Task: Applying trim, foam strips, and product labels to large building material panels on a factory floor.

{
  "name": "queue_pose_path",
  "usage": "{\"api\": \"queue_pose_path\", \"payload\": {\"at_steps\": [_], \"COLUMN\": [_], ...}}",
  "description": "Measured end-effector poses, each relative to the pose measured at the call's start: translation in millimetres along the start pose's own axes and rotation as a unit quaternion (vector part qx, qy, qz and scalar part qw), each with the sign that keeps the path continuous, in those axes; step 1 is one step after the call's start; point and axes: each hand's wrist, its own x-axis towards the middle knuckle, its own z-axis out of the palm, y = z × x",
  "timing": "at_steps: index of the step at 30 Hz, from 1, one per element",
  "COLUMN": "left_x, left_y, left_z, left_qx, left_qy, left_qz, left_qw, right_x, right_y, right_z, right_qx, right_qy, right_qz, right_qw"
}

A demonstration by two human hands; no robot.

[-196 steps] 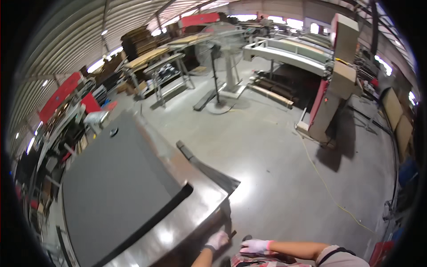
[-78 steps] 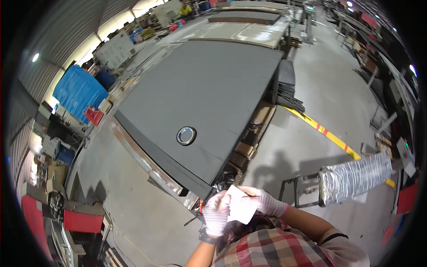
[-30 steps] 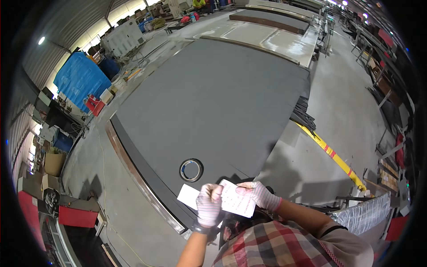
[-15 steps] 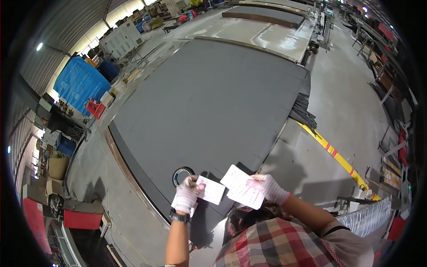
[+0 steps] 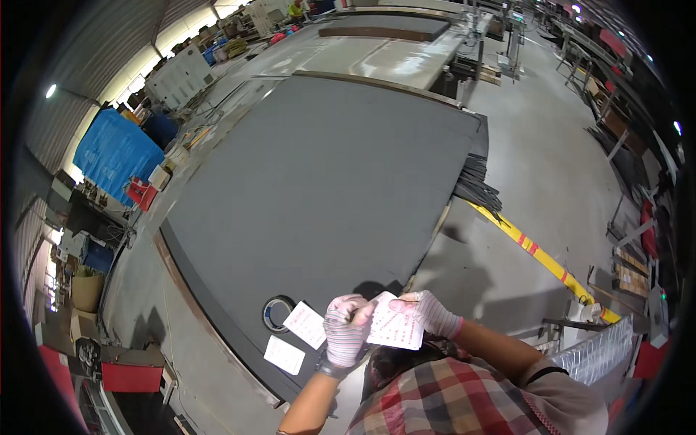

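My right hand [image 5: 429, 315], in a striped glove, pinches a small stack of white cards [image 5: 397, 328] with red printing. At the left edge of that stack is my left hand [image 5: 345, 330], gloved the same way, its fingers curled closed against the cards. Two more white cards lie on a large dark grey sheet: a printed card [image 5: 305, 325] just left of my left hand, and a second card [image 5: 283, 354] nearer the sheet's left edge. A roll of black tape [image 5: 266, 316] rests flat beside them, partly under the printed card's corner.
The dark grey sheet [image 5: 319, 167] stretches far ahead over a low platform. Dark strips [image 5: 477, 187] stick out at its right edge, near a yellow beam [image 5: 533, 248] with red marks. Plastic-wrapped material [image 5: 598, 355] is at the lower right. A blue-covered stack [image 5: 116, 152] stands left.
My left hand has let go of a card, now lying by the tape, and moved right to the stack in my right hand. The view has shifted slightly.
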Motion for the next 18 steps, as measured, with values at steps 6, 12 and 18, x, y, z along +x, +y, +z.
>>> {"api": "queue_pose_path", "payload": {"at_steps": [6, 12, 18], "left_x": [37, 82, 86], "left_y": [-18, -101, -31], "left_z": [-6, -16, 53], "left_qx": [-0.268, -0.149, 0.276], "left_qy": [-0.156, -0.023, -0.040], "left_qz": [-0.275, -0.244, 0.099], "left_qw": [0.910, 0.958, 0.955], "right_x": [1, 7, 8], "right_y": [-25, -30, -46], "right_z": [-14, -63, -100], "right_qx": [0.054, -0.040, -0.043], "right_qy": [-0.020, 0.008, 0.039], "right_qz": [0.034, 0.041, 0.053], "right_qw": [0.998, 0.998, 0.997]}}
